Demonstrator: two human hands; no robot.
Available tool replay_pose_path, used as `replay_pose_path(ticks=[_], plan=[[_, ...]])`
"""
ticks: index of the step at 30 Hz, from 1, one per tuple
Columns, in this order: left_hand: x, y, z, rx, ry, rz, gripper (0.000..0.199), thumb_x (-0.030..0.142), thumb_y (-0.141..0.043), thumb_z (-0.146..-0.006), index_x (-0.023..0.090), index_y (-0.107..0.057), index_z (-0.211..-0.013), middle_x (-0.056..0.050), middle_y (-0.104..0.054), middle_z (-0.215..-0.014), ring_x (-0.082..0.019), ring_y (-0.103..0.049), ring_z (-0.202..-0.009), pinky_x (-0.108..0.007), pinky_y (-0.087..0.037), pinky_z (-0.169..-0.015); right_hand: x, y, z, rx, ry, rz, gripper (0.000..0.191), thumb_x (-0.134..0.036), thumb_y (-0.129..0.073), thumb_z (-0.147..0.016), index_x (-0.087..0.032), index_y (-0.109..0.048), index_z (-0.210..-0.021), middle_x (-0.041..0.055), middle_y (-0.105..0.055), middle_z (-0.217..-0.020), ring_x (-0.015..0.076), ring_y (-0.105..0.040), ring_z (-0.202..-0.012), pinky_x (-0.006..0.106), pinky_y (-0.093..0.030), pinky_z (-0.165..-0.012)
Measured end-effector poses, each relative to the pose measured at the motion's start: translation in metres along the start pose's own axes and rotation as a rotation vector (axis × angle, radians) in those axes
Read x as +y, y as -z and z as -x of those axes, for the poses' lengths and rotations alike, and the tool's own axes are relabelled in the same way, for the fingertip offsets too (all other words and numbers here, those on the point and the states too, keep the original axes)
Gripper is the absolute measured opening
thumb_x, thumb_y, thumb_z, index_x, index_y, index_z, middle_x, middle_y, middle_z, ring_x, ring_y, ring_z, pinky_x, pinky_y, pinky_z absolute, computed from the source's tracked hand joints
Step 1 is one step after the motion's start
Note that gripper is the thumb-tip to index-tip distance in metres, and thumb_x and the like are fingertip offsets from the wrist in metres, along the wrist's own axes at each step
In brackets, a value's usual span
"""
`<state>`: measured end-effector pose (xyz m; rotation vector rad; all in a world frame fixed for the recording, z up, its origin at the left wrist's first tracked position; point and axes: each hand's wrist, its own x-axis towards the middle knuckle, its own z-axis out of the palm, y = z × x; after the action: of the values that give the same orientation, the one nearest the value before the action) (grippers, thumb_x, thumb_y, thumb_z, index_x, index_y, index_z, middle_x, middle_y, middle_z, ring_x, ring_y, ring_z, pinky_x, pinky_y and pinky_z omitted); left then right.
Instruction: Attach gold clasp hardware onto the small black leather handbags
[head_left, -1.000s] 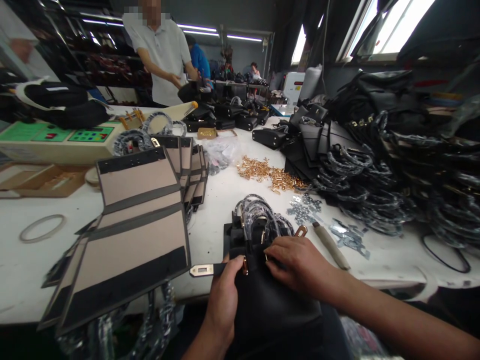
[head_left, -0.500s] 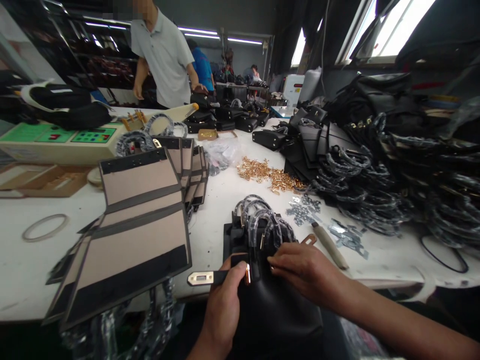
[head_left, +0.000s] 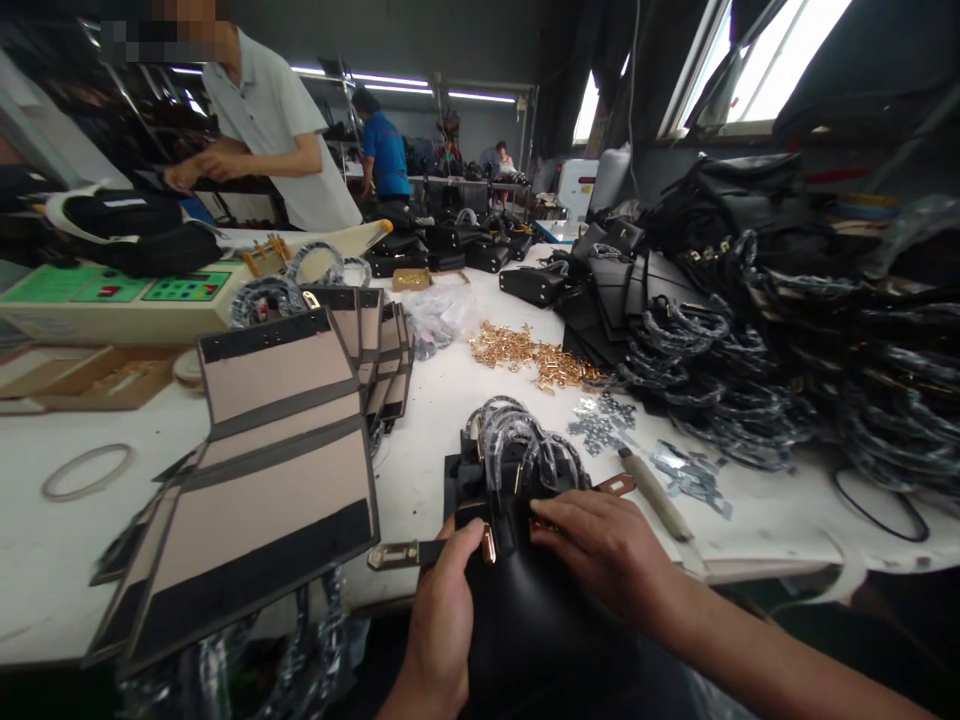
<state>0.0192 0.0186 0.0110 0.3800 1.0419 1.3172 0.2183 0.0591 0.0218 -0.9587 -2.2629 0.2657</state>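
- Looking over a white worktable in a dim workshop, with windows glaring at upper right.
- Seeing a co-worker in a white shirt at far left, now bringing both hands together, no longer resting a hand on the far black bags; judging this as having no bearing on the handwork.
- Finding the black bag at the table's near edge, between both hands, with plastic-wrapped handles curving up beyond it.
- Holding the bag's left side in a closed grip with the left hand, laying the thumb beside a gold fitting; seeing a metal-tipped strap sticking out leftward.
- Bunching the right hand narrowly on a second fitting, largely covering it; not being able to tell the exact pinch.
- Noting more reddish metal showing under the right fingertips than half a second ago, and the left strap tip looking duller; reading this as adjusting the hold, without letting go.
- Spotting loose gold hardware and silver plates lying beyond, a drab rod lying just past the right hand, and beige-backed panels overlapping at left.
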Motion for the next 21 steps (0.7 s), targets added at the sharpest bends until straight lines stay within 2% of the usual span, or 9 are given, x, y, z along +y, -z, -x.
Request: replay_pose_path(ticks=[3, 9, 13, 17, 19, 21], plan=[[-0.001, 0.002, -0.002, 0.003, -0.022, -0.026, 0.034, 0.043, -0.073, -0.086, 0.019, -0.077, -0.110, -0.004, -0.077, -0.114, -0.027, -0.066, -0.117, -0.039, -0.044, -0.111, -0.002, 0.000, 0.002, 0.015, 0.002, -0.012, 0.014, -0.025, -0.061, -0.105, -0.021, -0.073, -0.112, 0.0062, -0.076, -0.104, 0.0192, -0.071, -0.090, 0.030, -0.056, -0.078], [0.001, 0.003, -0.001, -0.068, -0.010, -0.030, 0.033, 0.038, -0.073, -0.087, 0.020, -0.078, -0.115, -0.004, -0.077, -0.120, -0.028, -0.065, -0.123, -0.039, -0.044, -0.114, -0.006, -0.001, 0.002, -0.080, 0.051, 0.076, 0.016, -0.021, -0.057, -0.105, -0.022, -0.071, -0.112, 0.0068, -0.074, -0.101, 0.0217, -0.067, -0.086, 0.036, -0.050, -0.073], [0.011, -0.006, 0.008, -0.059, 0.048, 0.066, 0.032, 0.034, -0.077, -0.082, 0.022, -0.078, -0.112, -0.004, -0.080, -0.109, -0.030, -0.069, -0.116, -0.043, -0.048, -0.111, -0.002, 0.001, 0.005, -0.044, -0.021, -0.057, 0.019, -0.023, -0.061, -0.103, -0.027, -0.071, -0.119, 0.0054, -0.072, -0.108, 0.0206, -0.067, -0.094, 0.036, -0.052, -0.080], [0.021, -0.018, 0.019, -0.095, 0.102, 0.161, 0.033, 0.032, -0.076, -0.081, 0.021, -0.077, -0.112, -0.006, -0.081, -0.095, -0.033, -0.074, -0.104, -0.049, -0.056, -0.099, 0.001, 0.020, 0.001, 0.001, -0.085, -0.243, 0.039, -0.021, -0.065, -0.100, -0.029, -0.061, -0.138, 0.0074, -0.065, -0.126, 0.0201, -0.065, -0.112, 0.035, -0.055, -0.095], [0.023, -0.020, 0.019, -0.117, 0.080, 0.131, 0.030, 0.035, -0.075, -0.080, 0.019, -0.078, -0.106, -0.008, -0.080, -0.091, -0.035, -0.075, -0.102, -0.049, -0.058, -0.096, -0.002, 0.034, -0.005, 0.005, -0.066, -0.175, 0.047, -0.021, -0.066, -0.099, -0.028, -0.057, -0.144, 0.0100, -0.061, -0.136, 0.0229, -0.061, -0.121, 0.039, -0.054, -0.101], [0.022, -0.018, 0.017, -0.146, 0.042, 0.098, 0.028, 0.037, -0.078, -0.078, 0.017, -0.078, -0.097, -0.009, -0.080, -0.089, -0.036, -0.075, -0.101, -0.048, -0.057, -0.095, -0.006, 0.049, -0.012, -0.031, -0.031, -0.024, 0.047, -0.024, -0.067, -0.098, -0.029, -0.058, -0.144, 0.0103, -0.059, -0.144, 0.0269, -0.059, -0.124, 0.045, -0.055, -0.101]])
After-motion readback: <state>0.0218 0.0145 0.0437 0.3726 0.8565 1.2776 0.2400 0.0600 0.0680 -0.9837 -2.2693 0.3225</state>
